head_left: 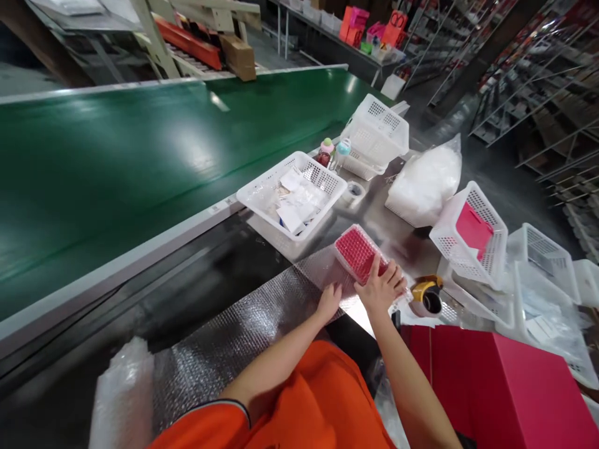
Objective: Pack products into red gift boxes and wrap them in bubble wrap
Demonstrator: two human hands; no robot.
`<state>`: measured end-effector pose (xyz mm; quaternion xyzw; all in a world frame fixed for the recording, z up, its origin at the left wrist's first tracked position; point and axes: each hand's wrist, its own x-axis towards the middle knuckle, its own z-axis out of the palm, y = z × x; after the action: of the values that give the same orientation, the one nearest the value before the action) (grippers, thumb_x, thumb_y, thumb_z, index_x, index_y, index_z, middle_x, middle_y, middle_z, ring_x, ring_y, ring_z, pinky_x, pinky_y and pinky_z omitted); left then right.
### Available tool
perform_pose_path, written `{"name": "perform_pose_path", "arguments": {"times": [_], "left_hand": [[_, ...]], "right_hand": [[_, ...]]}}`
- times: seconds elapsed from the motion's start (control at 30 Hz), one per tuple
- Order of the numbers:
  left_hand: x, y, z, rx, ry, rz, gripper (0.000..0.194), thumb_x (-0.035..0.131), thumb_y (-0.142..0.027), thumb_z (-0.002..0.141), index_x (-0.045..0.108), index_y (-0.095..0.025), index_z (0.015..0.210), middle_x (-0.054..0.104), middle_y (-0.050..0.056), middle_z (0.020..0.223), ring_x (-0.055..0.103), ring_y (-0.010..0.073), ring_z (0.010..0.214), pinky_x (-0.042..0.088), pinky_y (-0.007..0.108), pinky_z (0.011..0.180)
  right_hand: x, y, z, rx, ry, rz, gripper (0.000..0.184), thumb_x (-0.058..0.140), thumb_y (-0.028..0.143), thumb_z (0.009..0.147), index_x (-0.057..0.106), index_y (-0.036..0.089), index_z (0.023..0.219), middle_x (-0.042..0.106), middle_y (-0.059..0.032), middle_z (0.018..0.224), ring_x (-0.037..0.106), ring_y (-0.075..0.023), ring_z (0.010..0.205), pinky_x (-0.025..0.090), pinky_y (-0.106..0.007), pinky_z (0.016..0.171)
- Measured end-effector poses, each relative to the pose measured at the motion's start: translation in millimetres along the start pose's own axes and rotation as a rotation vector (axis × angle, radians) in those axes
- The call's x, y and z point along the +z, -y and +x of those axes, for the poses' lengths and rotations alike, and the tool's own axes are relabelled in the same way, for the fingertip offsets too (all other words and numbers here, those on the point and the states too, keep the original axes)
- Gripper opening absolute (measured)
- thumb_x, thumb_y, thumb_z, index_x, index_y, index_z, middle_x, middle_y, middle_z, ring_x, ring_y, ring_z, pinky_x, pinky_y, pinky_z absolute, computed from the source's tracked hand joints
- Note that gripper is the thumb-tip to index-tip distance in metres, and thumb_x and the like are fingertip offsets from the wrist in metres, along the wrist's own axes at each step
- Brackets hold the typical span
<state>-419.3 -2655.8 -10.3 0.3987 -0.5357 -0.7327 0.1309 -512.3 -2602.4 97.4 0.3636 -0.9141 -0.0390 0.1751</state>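
A flat pink box (354, 251) lies on the worktable with clear bubble wrap over it. My right hand (380, 287) grips its near right end, thumb at one side and fingers spread across the top. Just left of it, my left hand (330, 302) is closed at the edge of the bubble wrap sheet (262, 312). This sheet runs from under the box toward a bubble wrap roll (122, 393) at lower left. Right of my right hand sits a yellow tape dispenser (427, 295).
A white basket (322, 215) holds papers and plastic packets. Behind it stand two small bottles (333, 154), a tape roll (354, 191) and another basket (377, 134). A green conveyor belt (140, 156) runs along the left. At right are a white bag (425, 181), several baskets and a large red box (505, 386).
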Motion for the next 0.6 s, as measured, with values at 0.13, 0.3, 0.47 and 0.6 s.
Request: {"name": "perform_pose_path", "arguments": {"times": [0.13, 0.3, 0.47, 0.6], "left_hand": [[-23.3, 38, -20, 0.173, 0.177, 0.779, 0.078, 0.077, -0.036, 0.075, 0.052, -0.020, 0.147, 0.021, 0.017, 0.169, 0.003, 0.0438, 0.157, 0.001, 0.070, 0.122], [-25.8, 60, -23, 0.394, 0.273, 1.294, 0.081, 0.069, -0.035, 0.084, 0.037, -0.024, 0.157, 0.022, 0.018, 0.169, 0.015, 0.0441, 0.155, 0.005, 0.074, 0.120], [-16.8, 43, -12, 0.425, 0.264, 1.246, 0.071, 0.059, -0.034, 0.089, 0.039, -0.022, 0.156, 0.041, 0.018, 0.160, 0.026, 0.0429, 0.150, 0.005, 0.069, 0.122], [-15.9, 30, -5, 0.371, 0.295, 1.090, 0.058, 0.063, -0.026, 0.085, 0.058, -0.016, 0.142, 0.044, 0.019, 0.157, 0.024, 0.0420, 0.150, 0.002, 0.064, 0.123]], "right_hand": [[-1, -7, 11, -0.004, -0.006, -0.021, 0.095, 0.069, 0.046, 0.076, 0.028, 0.017, 0.156, 0.037, -0.0286, 0.147, 0.033, -0.0448, 0.133, 0.024, -0.064, 0.105], [-5, -26, 35, 0.009, 0.040, -0.014, 0.094, 0.068, 0.052, 0.076, 0.030, 0.018, 0.155, 0.040, -0.0270, 0.144, 0.038, -0.0447, 0.127, 0.027, -0.061, 0.103], [-7, -43, 65, 0.030, 0.134, -0.017, 0.095, 0.069, 0.051, 0.075, 0.030, 0.018, 0.155, 0.041, -0.0266, 0.144, 0.042, -0.0445, 0.124, 0.029, -0.058, 0.099], [-5, -44, 67, 0.018, 0.129, -0.027, 0.098, 0.071, 0.052, 0.074, 0.029, 0.018, 0.155, 0.040, -0.0275, 0.145, 0.042, -0.0457, 0.125, 0.029, -0.058, 0.099]]}}
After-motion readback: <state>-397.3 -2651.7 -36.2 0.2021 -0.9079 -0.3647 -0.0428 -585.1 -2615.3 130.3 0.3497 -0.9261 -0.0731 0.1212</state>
